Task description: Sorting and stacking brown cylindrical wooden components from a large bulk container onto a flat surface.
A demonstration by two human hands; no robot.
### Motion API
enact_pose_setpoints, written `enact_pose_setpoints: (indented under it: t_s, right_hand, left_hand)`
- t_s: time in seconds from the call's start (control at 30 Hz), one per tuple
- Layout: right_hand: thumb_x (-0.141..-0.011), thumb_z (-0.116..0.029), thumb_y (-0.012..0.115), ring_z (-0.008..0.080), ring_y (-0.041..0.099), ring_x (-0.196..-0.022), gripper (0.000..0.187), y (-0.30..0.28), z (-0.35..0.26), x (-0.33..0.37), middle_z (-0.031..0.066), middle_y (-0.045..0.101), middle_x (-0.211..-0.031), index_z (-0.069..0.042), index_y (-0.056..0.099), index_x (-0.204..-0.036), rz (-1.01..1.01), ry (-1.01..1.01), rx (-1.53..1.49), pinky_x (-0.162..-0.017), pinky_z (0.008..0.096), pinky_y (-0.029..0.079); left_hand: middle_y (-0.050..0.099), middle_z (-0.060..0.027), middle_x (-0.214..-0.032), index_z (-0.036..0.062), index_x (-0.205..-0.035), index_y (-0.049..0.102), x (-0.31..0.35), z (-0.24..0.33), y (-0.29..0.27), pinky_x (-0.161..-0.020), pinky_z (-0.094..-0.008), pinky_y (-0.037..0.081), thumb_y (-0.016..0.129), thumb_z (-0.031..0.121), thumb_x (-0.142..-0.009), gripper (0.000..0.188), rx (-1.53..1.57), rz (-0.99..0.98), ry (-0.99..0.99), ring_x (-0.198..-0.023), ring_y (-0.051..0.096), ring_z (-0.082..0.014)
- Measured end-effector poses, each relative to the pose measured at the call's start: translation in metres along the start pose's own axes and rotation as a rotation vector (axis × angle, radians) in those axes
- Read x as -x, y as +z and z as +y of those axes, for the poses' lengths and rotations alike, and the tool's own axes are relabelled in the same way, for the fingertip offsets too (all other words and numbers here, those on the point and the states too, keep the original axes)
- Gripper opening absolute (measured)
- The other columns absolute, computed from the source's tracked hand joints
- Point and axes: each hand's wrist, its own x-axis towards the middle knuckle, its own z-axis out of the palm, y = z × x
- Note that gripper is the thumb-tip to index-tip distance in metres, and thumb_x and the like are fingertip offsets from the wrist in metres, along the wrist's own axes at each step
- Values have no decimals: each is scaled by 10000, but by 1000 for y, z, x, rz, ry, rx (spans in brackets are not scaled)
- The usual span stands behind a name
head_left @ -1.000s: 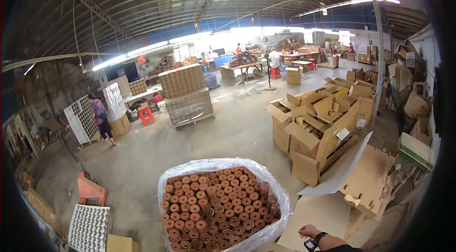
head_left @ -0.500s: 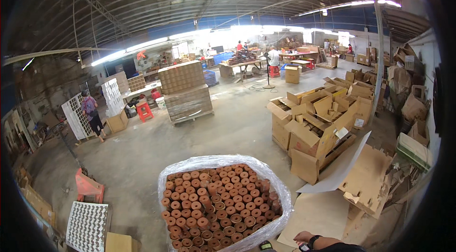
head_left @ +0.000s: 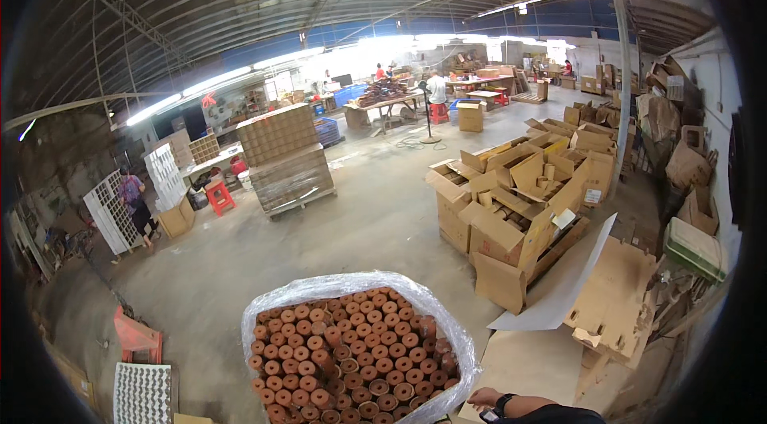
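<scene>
My right hand [head_left: 482, 398] is at the lower edge, just right of a big plastic-wrapped load. A dark watch [head_left: 502, 405] is on its wrist. Its fingers look loosely apart, with nothing visible in them. The load is several rows of reddish-brown cylinders [head_left: 374, 317], each with a hole in its top, standing close together. Clear plastic wrap [head_left: 463, 344] runs around them. Some cylinders stand higher than their neighbours, and those near the front sit lower. My left hand is out of view.
Open cardboard boxes [head_left: 499, 232] crowd the right, before flattened cardboard [head_left: 611, 296] and a grey sheet [head_left: 559, 288]. A wrapped carton stack [head_left: 284, 156] stands beyond the floor. At left are a red pallet jack [head_left: 137, 336] and a person [head_left: 132, 192] beside a white rack. Other people work farther back.
The whole view has shifted: the room and boxes now sit farther left. My right hand also appears farther left, still beside the wrapped load. A small dark device at the lower edge is gone from view.
</scene>
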Motion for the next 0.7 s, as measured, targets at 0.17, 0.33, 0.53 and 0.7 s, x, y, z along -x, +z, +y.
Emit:
enact_pose_setpoints:
  t_s: [0.17, 0.33, 0.53, 0.7]
  right_hand:
    - [-888, -406, 646, 162, 684, -643, 414, -41, 2, -74, 69, 737, -929, -35, 695, -1065, 1, 14, 72, -553, 291, 521]
    - [-837, -471, 607, 278, 699, -667, 414, -62, -17, -126, 83, 709, -723, -74, 719, -870, 170, -225, 635, -576, 382, 522]
    - [-855, -368, 634, 207, 594, -539, 304, -47, -159, -62, 69, 644, -662, -84, 730, -902, 77, -327, 178, -449, 330, 437]
    - [-871, -416, 669, 132, 595, -538, 386, -25, -191, -67, 22, 687, -741, -89, 721, -1071, -55, -274, 67, -493, 257, 475]
  left_hand:
    - [685, -143, -929, 32, -1149, 660, -9, 13, 25, -670, -348, 534, 638, 251, -927, 313, 34, 31, -68, -777, 636, -235]
    - [687, -139, -918, 31, -1137, 666, -23, 31, 35, -660, -346, 535, 639, 254, -929, 307, 31, 28, -81, -760, 638, -229]
    - [691, -133, -905, 30, -1122, 674, -8, 11, 41, -649, -343, 536, 640, 257, -931, 299, 50, 54, -130, -739, 640, -222]
    - [694, -129, -893, 29, -1110, 681, 3, -11, 43, -640, -341, 537, 642, 260, -932, 294, 90, 90, -240, -721, 642, -217]
